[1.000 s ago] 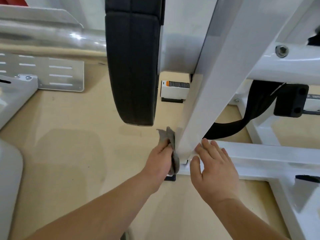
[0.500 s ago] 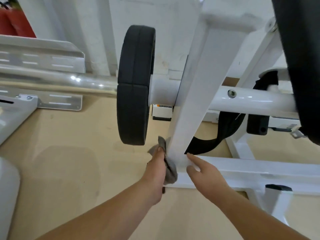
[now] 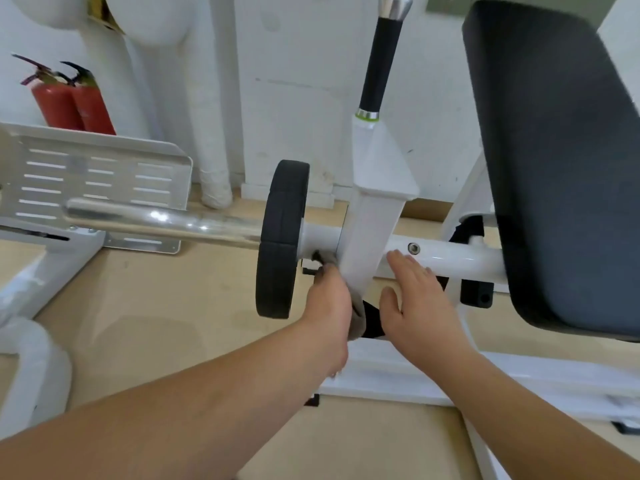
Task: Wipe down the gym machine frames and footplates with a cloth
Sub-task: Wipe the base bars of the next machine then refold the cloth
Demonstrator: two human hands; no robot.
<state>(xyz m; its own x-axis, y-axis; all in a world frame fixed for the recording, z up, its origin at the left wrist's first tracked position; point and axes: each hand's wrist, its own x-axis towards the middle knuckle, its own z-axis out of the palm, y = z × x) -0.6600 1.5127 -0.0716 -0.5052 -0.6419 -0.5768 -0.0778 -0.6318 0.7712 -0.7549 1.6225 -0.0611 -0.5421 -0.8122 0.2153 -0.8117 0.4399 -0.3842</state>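
- We see the cloth (image 3: 359, 322), grey and crumpled, pressed to the left face of the white post (image 3: 375, 233). One end shows above the hand where the post meets the cross tube (image 3: 453, 260); the other hangs below the palm.
- Our left hand (image 3: 329, 301) grasps the cloth, its fingers curled round it against the post. The fingertips are hidden behind the cloth and the post.
- Our right hand (image 3: 417, 304) is released: the fingers are straight and spread just right of the post, with the tips at the cross tube below its bolt (image 3: 414, 248). We cannot tell whether the palm touches the frame.
- A black strap (image 3: 373, 323) shows between the two hands, under the post.
- A black disc (image 3: 282, 237) sits on the tube just left of the post, and a chrome bar (image 3: 162, 221) runs on from it to the left.
- A black grip (image 3: 379, 64) with a metal cap rises from the top of the post.
- A black pad (image 3: 554, 168) fills the right side, tilted and close to us.
- A white base rail (image 3: 433, 379) lies on the beige floor (image 3: 173, 306) beneath our forearms.
- A slotted metal footplate (image 3: 97, 178) stands at the far left, behind the bar.
- Two red extinguishers (image 3: 74, 102) stand by the wall behind the footplate, beside white pipes (image 3: 214, 140).
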